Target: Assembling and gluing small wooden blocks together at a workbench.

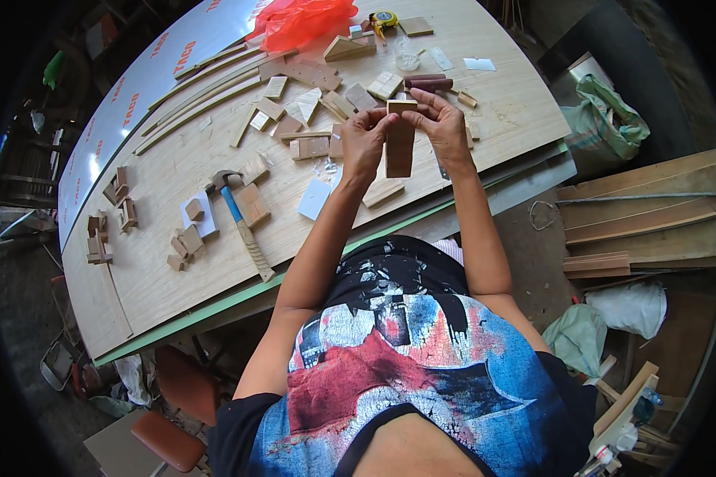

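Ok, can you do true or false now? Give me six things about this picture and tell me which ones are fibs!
1. The left grip and right grip both hold a wooden block. True.
2. A claw hammer lies on the worktable, left of both arms. True.
3. The hammer's handle is red all over. False: it is blue near the head and tan lower down.
4. The tape measure is near the red plastic bag. True.
5. That bag is under the worktable. False: it lies on top, at the far side.
6. The wooden block is on the floor. False: it is held up.
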